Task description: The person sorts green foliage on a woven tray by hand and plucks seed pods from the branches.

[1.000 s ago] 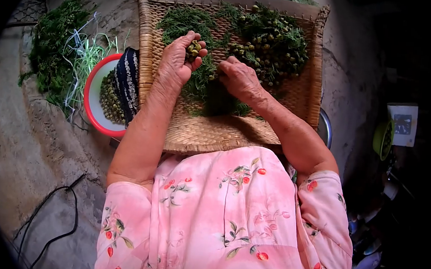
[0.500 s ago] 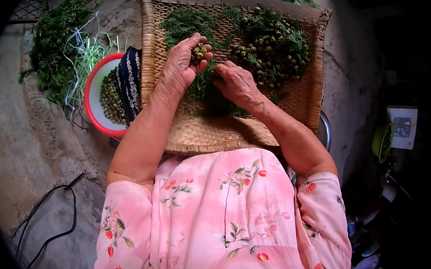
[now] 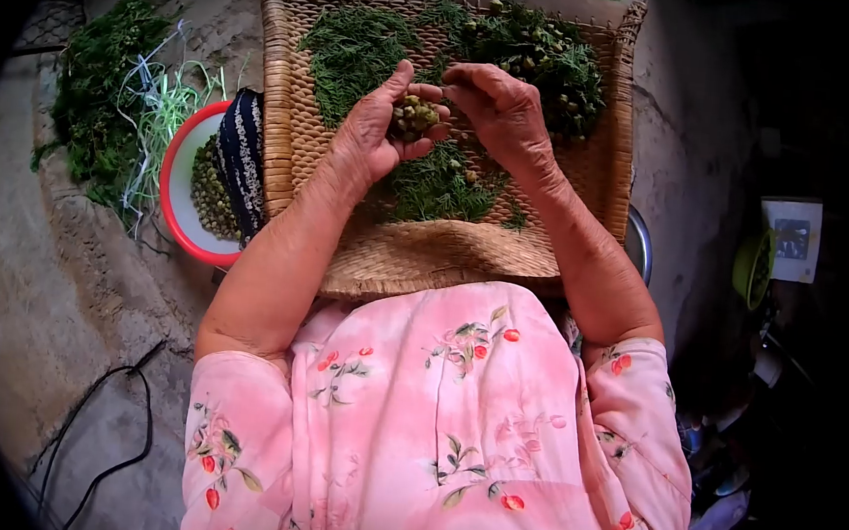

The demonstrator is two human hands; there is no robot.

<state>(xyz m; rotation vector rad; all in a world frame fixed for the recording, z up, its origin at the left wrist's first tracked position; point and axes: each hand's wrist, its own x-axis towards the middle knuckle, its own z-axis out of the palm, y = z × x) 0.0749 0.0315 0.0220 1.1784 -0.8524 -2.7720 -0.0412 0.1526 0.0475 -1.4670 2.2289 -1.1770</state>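
My left hand (image 3: 370,135) is cupped palm up over the wicker tray, with a pile of small green-brown seed cones (image 3: 414,120) in its palm and the fingers curled around them. Close by on the right, thumb and fingertips of my right hand (image 3: 510,118) are pinched together near the left fingertips; whatever they may hold is too small to make out. Feathery green sprigs (image 3: 444,190) lie on the tray below both hands. Leafless-looking cone clusters mixed with sprigs form a heap (image 3: 556,72) at the upper right, and a flat pile of greenery (image 3: 350,58) lies at the upper left.
The woven wicker tray (image 3: 274,107) rests in front of my lap. Left of it stands a red-rimmed bowl (image 3: 175,198) with cones, partly covered by a dark patterned cloth (image 3: 242,159). Cut greenery (image 3: 97,94), pale plastic strips (image 3: 165,109) and a black cable (image 3: 143,413) lie on the floor.
My right hand has risen from the sprigs on the tray toward the left fingertips. The left hand has shifted slightly right, turning its palm and cones more into view.
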